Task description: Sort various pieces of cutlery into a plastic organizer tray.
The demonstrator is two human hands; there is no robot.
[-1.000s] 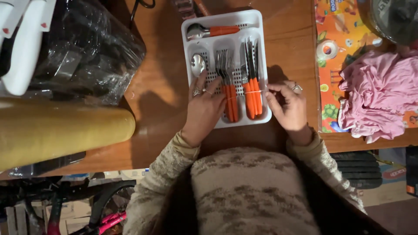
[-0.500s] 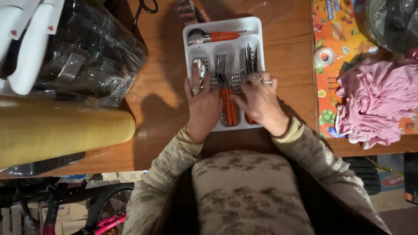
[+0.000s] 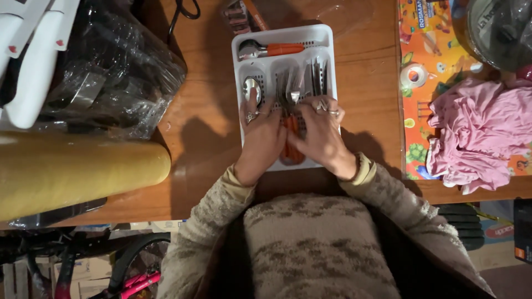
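A white cutlery tray [image 3: 328, 34] lies on the wooden table [image 3: 205, 127] in front of me. It holds orange-handled cutlery: a large spoon [image 3: 271, 49] across the top slot, a spoon [image 3: 252, 88] on the left, forks [image 3: 290, 88] in the middle and knives [image 3: 317, 75] on the right. My left hand [image 3: 260, 135] lies flat over the left slot, fingertips on the spoon. Over the middle and right slots, my right hand [image 3: 318, 133] has its fingers curled on the forks' orange handles, and one fork head is tilted up.
A thick yellow roll [image 3: 83, 171] and a plastic-wrapped dark bundle [image 3: 111, 72] fill the left of the table. On the right, a colourful mat [image 3: 429, 116] carries a tape roll [image 3: 414, 75], a pink cloth [image 3: 482, 133] and a lidded pot [image 3: 499, 27]. A bicycle [image 3: 111, 266] stands below the table edge.
My right hand has moved left from the tray's right edge, across the knives, onto the forks. The left hand has stayed on the spoon slot.
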